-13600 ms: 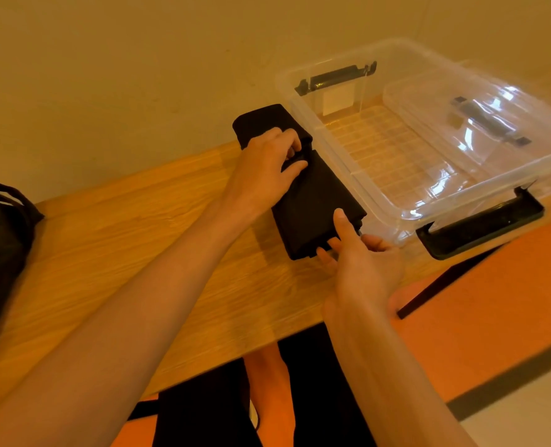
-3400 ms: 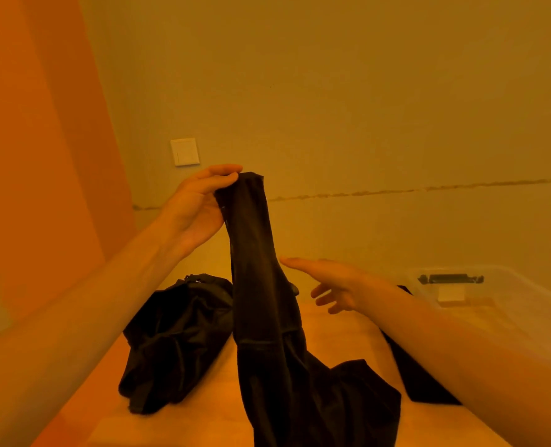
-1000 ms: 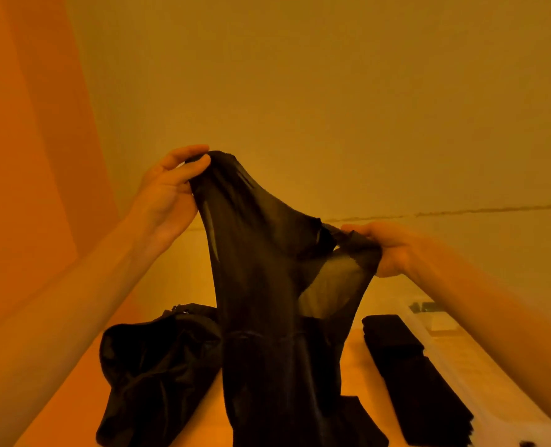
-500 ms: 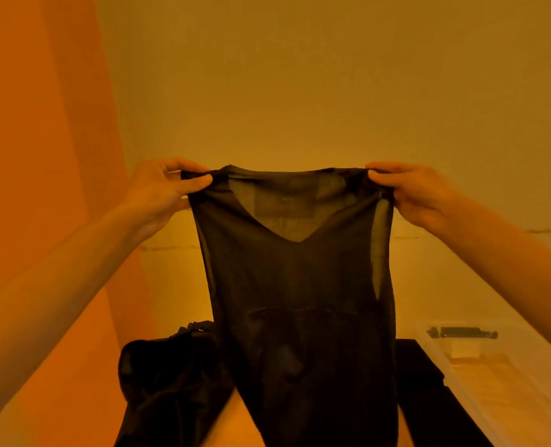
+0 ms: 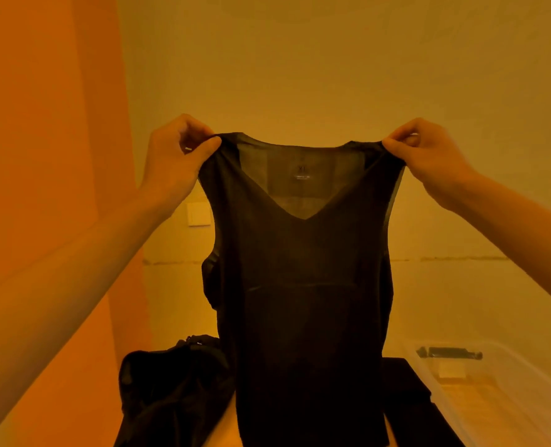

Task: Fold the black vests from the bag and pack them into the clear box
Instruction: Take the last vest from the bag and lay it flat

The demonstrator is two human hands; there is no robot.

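Above the wood table [image 5: 222,433], L hand [image 5: 174,159] & R hand [image 5: 429,156] fingers pinch a sheer, V-necked black vest [image 5: 303,285] by its 2 shoulders.

Background: a pale plaster wall [image 5: 300,59] in warm yellow light meets a flat orange wall panel [image 5: 42,156] at left. A white square switch plate [image 5: 199,214] sits near the junction; a thin horizontal seam [image 5: 461,259] crosses the pale wall, and below it lies a light wooden desk [image 5: 224,435].
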